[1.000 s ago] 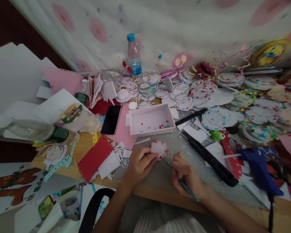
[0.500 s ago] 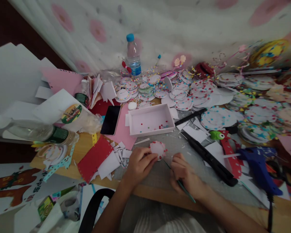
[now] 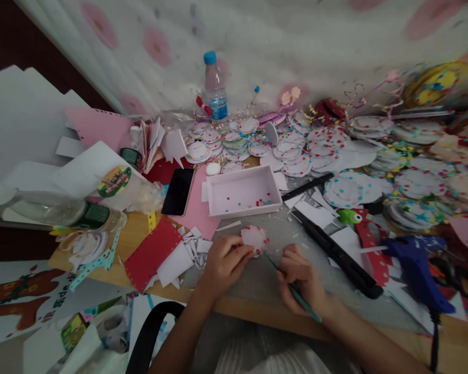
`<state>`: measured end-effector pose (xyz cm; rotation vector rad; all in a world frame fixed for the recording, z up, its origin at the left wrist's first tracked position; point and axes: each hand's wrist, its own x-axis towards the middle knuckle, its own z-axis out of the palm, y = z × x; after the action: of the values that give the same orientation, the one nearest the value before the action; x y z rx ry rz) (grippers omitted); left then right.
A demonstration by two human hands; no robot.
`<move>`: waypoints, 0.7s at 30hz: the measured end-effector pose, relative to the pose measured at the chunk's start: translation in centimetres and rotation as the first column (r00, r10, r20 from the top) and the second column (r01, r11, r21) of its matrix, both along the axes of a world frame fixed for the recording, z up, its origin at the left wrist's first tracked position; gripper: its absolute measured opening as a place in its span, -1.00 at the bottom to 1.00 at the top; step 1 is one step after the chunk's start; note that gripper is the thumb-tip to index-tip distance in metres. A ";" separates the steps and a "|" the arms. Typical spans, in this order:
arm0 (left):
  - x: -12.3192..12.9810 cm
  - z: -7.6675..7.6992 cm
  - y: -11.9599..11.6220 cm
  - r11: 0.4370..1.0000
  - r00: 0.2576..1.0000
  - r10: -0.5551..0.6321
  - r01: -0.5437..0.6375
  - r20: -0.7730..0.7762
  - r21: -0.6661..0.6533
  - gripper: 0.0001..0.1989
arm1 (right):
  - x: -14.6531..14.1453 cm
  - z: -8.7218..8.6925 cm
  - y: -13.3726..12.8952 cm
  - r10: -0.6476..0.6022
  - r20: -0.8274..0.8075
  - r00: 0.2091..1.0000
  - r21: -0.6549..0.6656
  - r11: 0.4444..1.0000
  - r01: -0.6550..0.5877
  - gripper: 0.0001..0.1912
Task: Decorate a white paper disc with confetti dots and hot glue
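Between the fingers and thumb of my left hand (image 3: pixel 226 264) is a small white paper disc (image 3: pixel 254 240) with red dots around its edge. My right hand (image 3: pixel 299 278) grips a thin green pointed tool (image 3: pixel 304 303), perhaps tweezers or a craft pen. Its tip lies just right of the disc's lower edge; whether the tip carries anything is too small to tell. Behind the disc stands a shallow white box (image 3: pixel 242 192) with several tiny red and green pieces inside. Both hands are low over a grey cutting mat (image 3: pixel 253 291).
Stacks of dotted paper discs (image 3: pixel 296 150) fill the back. A phone (image 3: pixel 178 191), red paper (image 3: pixel 154 254) and paper scraps lie left. A black utility knife (image 3: pixel 335 254) and blue glue gun (image 3: pixel 417 265) lie right. A water bottle (image 3: pixel 216 93) stands behind.
My right hand has shifted slightly to the right with the green tool, drawing its tip a little away from the disc. My left hand and the disc are nearly still.
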<state>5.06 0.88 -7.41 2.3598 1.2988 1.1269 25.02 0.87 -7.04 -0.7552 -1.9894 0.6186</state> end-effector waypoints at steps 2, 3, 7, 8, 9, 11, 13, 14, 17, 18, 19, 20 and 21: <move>0.0 0.0 0.0 1.000 1.000 0.006 -0.006 0.008 0.000 -0.86 | 0.0 0.1 0.1 -0.049 -0.077 0.996 -0.054 0.998 0.045 -0.67; 0.0 0.0 0.0 1.000 1.000 0.008 -0.008 0.008 -0.003 -0.86 | -0.1 0.1 0.2 -0.076 -0.115 0.990 -0.086 0.994 0.067 -0.67; 0.1 0.2 0.0 1.000 1.000 0.010 -0.010 -0.007 0.002 -0.85 | -0.4 0.1 0.0 -0.159 -0.235 0.959 -0.188 0.975 0.116 -0.70; 0.1 0.2 0.0 1.000 1.000 0.011 -0.011 -0.009 0.009 -0.85 | -0.5 0.1 -0.1 -0.181 -0.285 0.941 -0.223 0.968 0.118 -0.74; 0.2 0.3 0.0 1.000 1.000 0.011 -0.011 -0.010 0.015 -0.85 | -0.6 0.2 -0.2 -0.206 -0.341 0.917 -0.272 0.956 0.114 -0.77; 0.2 0.4 0.0 1.000 1.000 0.013 -0.013 -0.008 0.022 -0.85 | -0.7 0.3 -0.5 -0.265 -0.428 0.864 -0.396 0.914 0.084 -0.82; 0.2 0.4 0.0 1.000 1.000 0.014 -0.014 -0.009 0.021 -0.84 | -0.8 0.4 -0.6 -0.305 -0.464 0.832 -0.498 0.866 0.041 -0.84; 0.2 0.4 0.0 1.000 1.000 0.014 -0.014 -0.009 0.017 -0.84 | -0.8 0.5 -0.6 -0.318 -0.474 0.821 -0.537 0.844 0.017 -0.84; 0.2 0.3 0.0 1.000 1.000 0.013 -0.013 -0.005 0.004 -0.82 | -0.8 0.6 -0.5 -0.320 -0.496 0.807 -0.605 0.794 -0.057 -0.83; 0.2 0.3 0.0 1.000 1.000 0.012 -0.012 -0.002 0.002 -0.82 | -0.8 0.7 -0.4 -0.318 -0.496 0.808 -0.622 0.780 -0.075 -0.82; 0.2 0.2 -0.1 1.000 1.000 0.011 -0.011 0.000 0.001 -0.81 | -0.8 0.7 -0.4 -0.317 -0.495 0.809 -0.634 0.768 -0.087 -0.82; 0.2 0.2 -0.1 1.000 1.000 0.011 -0.011 0.001 0.003 -0.81 | -0.9 0.8 -0.3 -0.317 -0.493 0.810 -0.643 0.760 -0.095 -0.82; 0.2 0.1 -0.1 1.000 1.000 0.012 -0.012 0.002 0.008 -0.81 | -0.9 0.8 -0.3 -0.319 -0.492 0.810 -0.649 0.754 -0.097 -0.82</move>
<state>5.22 0.81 -7.27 2.3586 1.3123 1.1394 24.12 0.55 -6.27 -0.9456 -1.1190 1.3327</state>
